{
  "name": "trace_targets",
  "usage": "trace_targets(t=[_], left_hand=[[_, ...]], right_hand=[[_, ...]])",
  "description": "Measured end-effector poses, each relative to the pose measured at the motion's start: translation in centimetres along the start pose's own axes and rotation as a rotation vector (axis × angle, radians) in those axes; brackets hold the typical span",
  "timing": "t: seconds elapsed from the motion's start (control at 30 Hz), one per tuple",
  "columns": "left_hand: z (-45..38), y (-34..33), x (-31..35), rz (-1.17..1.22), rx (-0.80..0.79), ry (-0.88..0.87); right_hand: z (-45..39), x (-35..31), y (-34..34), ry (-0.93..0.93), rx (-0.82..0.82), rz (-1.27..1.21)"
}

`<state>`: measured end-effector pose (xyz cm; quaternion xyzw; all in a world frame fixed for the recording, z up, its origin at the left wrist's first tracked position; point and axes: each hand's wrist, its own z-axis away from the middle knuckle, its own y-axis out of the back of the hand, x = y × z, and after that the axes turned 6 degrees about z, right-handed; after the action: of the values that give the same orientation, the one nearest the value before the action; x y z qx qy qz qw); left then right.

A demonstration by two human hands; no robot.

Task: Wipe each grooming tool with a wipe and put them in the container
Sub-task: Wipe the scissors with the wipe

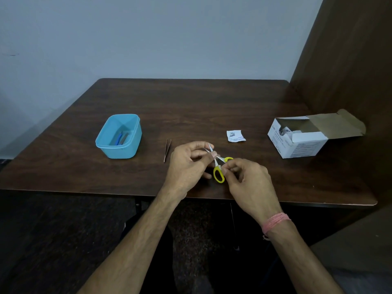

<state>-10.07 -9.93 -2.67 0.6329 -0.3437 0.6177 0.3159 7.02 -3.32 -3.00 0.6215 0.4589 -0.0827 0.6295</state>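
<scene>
Your left hand (186,164) pinches the blades of the yellow-handled scissors (218,166); your right hand (248,181) grips a handle loop. Tweezers (167,150) lie left; the blue container (118,136) farther left.

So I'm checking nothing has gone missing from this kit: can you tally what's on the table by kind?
Scissors, yellow handles, held in both hands: 1
Tweezers lying on the table: 1
Blue container, with tools inside too unclear to count: 1
Wipe packet: 1
Open white box: 1
Total: 5
</scene>
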Motion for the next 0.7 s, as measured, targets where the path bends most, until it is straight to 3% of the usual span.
trace_targets(t=[0.3,0.7], left_hand=[[0.2,0.4,0.5,0.201,0.007,0.017],[0.3,0.3,0.4,0.246,0.036,0.000]], right_hand=[[-0.7,0.1,0.9,-0.046,-0.100,-0.302],[0.4,-0.8,-0.6,0.011,0.070,-0.066]])
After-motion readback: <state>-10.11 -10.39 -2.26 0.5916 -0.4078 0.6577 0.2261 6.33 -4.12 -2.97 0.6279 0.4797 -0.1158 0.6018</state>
